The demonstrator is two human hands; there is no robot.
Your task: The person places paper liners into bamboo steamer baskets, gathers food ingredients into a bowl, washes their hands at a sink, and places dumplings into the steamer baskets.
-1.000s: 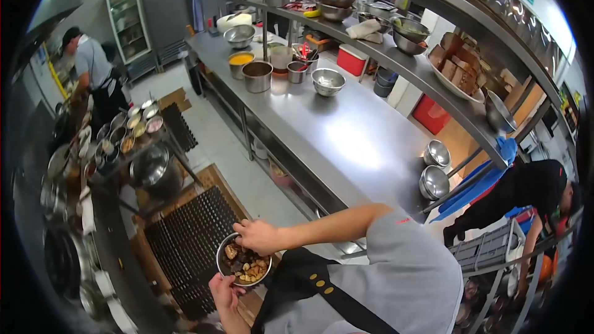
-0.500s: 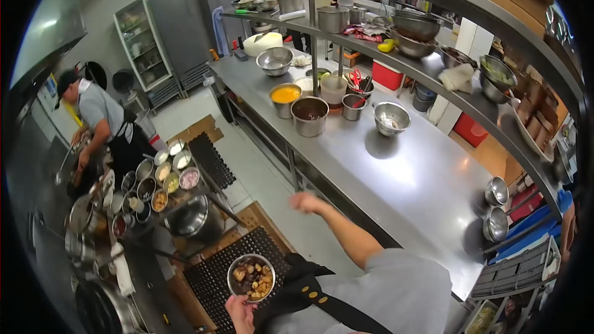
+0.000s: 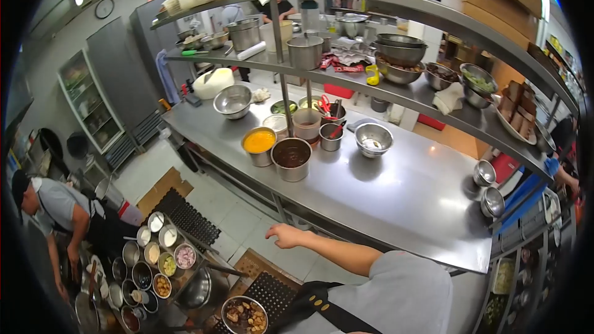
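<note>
My right hand (image 3: 284, 235) is held out over the aisle floor beside the steel table, its fingers loosely bent and apart, with nothing visible in it. At the bottom edge, a metal bowl (image 3: 266, 317) holds browned, chunky food pieces (image 3: 242, 315) and dark bits. My left hand is out of the frame, so its grip on this bowl is hidden. On the table nearest my right hand stand a steel pot of dark sauce (image 3: 292, 159) and a pot of orange-yellow liquid (image 3: 258, 142).
A steel table (image 3: 396, 210) runs across, carrying a mixing bowl (image 3: 373, 139), with a loaded shelf (image 3: 346, 74) above. At lower left, several ingredient containers (image 3: 184, 256) stand near a large lidded pot (image 3: 198, 287). A co-worker (image 3: 68, 210) bends over the cooking line. Perforated mats (image 3: 272, 291) cover the floor.
The view has tilted up, so the scene sits lower. The bowl has shifted toward the bottom edge, and my left hand, earlier at its rim, has left the frame. My right arm stays outstretched.
</note>
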